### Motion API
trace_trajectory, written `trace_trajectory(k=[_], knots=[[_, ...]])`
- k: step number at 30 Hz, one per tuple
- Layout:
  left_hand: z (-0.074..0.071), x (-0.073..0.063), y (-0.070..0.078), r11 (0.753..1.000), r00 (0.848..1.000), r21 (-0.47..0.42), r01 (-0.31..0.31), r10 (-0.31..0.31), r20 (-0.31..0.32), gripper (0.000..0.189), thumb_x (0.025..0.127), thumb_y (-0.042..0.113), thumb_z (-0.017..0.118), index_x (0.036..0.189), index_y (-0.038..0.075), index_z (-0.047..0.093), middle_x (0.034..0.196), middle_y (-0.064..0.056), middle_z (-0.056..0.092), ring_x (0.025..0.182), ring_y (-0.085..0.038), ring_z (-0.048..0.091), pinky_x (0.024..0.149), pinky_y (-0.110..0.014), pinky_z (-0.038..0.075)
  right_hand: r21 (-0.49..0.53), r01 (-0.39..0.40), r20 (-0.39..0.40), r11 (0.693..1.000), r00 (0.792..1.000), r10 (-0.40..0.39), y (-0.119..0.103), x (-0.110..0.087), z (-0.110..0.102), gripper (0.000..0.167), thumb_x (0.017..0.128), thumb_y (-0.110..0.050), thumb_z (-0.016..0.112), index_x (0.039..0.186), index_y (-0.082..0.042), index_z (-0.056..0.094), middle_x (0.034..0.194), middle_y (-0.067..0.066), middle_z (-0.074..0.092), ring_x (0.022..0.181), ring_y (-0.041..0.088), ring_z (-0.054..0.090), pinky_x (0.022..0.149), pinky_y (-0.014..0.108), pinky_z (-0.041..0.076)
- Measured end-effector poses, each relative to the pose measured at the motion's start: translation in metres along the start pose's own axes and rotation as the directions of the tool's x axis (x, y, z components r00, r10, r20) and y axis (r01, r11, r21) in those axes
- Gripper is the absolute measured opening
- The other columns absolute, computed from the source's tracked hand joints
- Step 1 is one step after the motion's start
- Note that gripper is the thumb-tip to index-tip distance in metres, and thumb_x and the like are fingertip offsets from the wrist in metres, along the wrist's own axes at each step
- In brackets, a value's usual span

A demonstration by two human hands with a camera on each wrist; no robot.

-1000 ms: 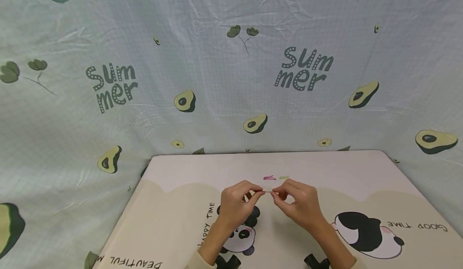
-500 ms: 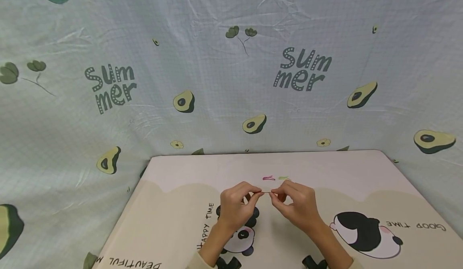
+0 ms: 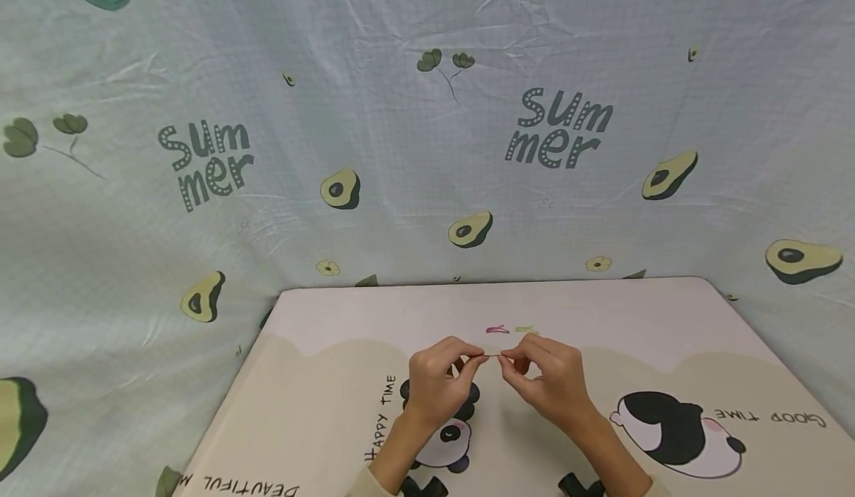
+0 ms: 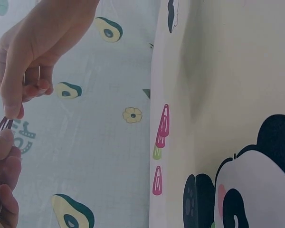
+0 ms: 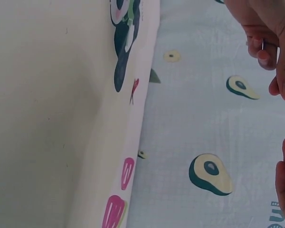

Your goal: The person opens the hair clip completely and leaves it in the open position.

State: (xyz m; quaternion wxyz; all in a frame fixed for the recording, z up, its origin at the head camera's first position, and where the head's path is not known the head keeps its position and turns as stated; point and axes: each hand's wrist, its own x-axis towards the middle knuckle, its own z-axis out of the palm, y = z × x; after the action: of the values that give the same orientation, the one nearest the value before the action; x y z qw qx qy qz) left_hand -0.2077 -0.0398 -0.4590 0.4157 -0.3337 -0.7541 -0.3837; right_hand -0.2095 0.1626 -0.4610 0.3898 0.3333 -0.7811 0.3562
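Note:
My left hand [image 3: 437, 378] and right hand [image 3: 551, 374] meet fingertip to fingertip above the table. Between them is a thin, dark reddish snap hair clip [image 4: 4, 124], seen edge-on in the head view as a fine line. Each hand pinches one end between thumb and forefinger. In the left wrist view the slotted middle of this clip shows, while both its ends are covered by fingers. Beyond the hands, pink snap hair clips [image 4: 157, 180] and a green snap hair clip [image 4: 156, 152] lie on the table, the green one partly under a pink one in that view.
The table [image 3: 320, 408] has a cream and pink cover printed with a panda [image 3: 444, 441], a dog [image 3: 681, 434] and lettering. Behind it hangs a pale curtain [image 3: 401, 126] with avocado prints. Black straps or mounts [image 3: 581, 484] sit by the wrists.

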Motion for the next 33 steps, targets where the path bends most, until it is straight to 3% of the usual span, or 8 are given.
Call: trace_trajectory(k=[12, 25, 33], knots=[[0.0007, -0.0015, -0.0009, 1.0, 1.0, -0.023, 0.011, -0.011, 0.001, 0.004, 0.09, 0.011, 0.08, 0.086, 0.01, 0.078, 0.075, 0.002, 0.074, 0.052, -0.003, 0.056, 0.05, -0.013, 0.047, 0.017, 0.031, -0.02, 0.999, 0.999, -0.031, 0.0008, 0.0003, 0.001, 0.008, 0.079, -0.009, 0.081, 0.079, -0.012, 0.074, 0.066, -0.005, 0.066, 0.056, 0.005, 0.056, 0.056, 0.014, 0.048], [0.0019, 0.0001, 0.0, 1.0, 1.0, 0.009, 0.019, -0.019, -0.011, 0.018, 0.077, -0.002, 0.086, 0.086, 0.011, 0.077, 0.075, 0.002, 0.075, 0.052, -0.004, 0.058, 0.05, -0.015, 0.049, 0.012, 0.031, -0.029, 0.999, 0.999, -0.03, 0.0017, 0.0005, 0.002, 0.008, 0.086, -0.015, 0.078, 0.08, -0.011, 0.075, 0.066, -0.005, 0.066, 0.056, 0.005, 0.055, 0.055, 0.014, 0.047], [0.0034, -0.0013, 0.0004, 0.999, 0.999, 0.016, 0.028, -0.027, -0.029, 0.015, 0.079, 0.0, 0.085, 0.086, 0.011, 0.078, 0.075, 0.002, 0.075, 0.052, -0.004, 0.057, 0.051, -0.013, 0.048, -0.006, 0.029, -0.044, 1.0, 0.999, -0.03, 0.0008, 0.0002, 0.0029, 0.009, 0.086, -0.015, 0.079, 0.08, -0.01, 0.075, 0.065, -0.005, 0.065, 0.055, 0.005, 0.056, 0.054, 0.014, 0.047]])
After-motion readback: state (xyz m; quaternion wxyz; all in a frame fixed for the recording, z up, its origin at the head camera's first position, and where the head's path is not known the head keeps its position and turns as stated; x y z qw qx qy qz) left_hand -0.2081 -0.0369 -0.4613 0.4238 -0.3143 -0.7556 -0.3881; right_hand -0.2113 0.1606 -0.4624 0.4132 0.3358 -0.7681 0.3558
